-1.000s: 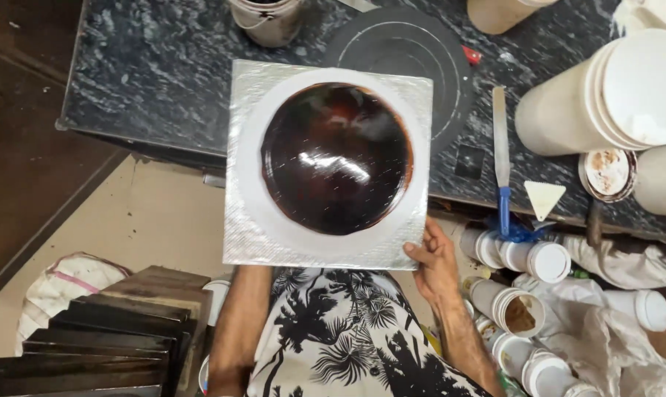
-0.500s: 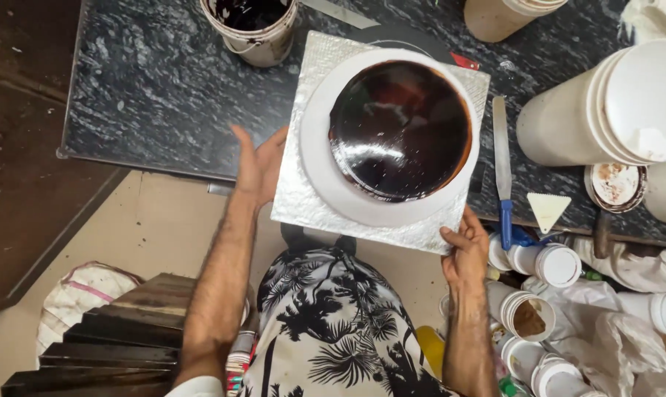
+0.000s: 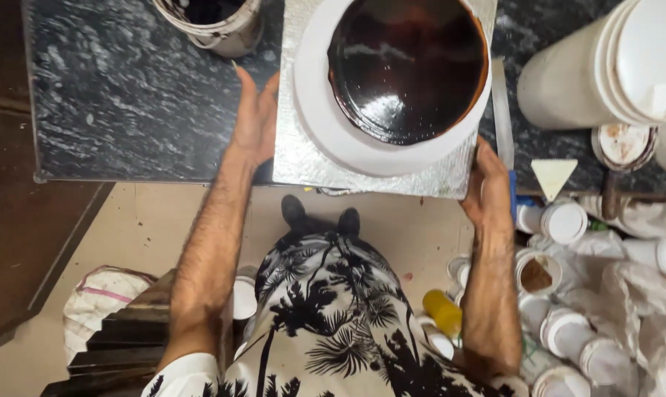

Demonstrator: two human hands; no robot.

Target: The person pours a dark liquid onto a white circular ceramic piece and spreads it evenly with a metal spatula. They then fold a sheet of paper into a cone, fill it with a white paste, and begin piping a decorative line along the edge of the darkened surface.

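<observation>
Head view: silver cake board (image 3: pixel 303 158) between left hand (image 3: pixel 255 121) and right hand (image 3: pixel 487 184), both grasping its edges

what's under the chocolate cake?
The glossy chocolate cake sits on a white round base, which rests on a square silver board. Left hand and right hand grip the board's edges. The dark counter beneath is covered there.
</observation>
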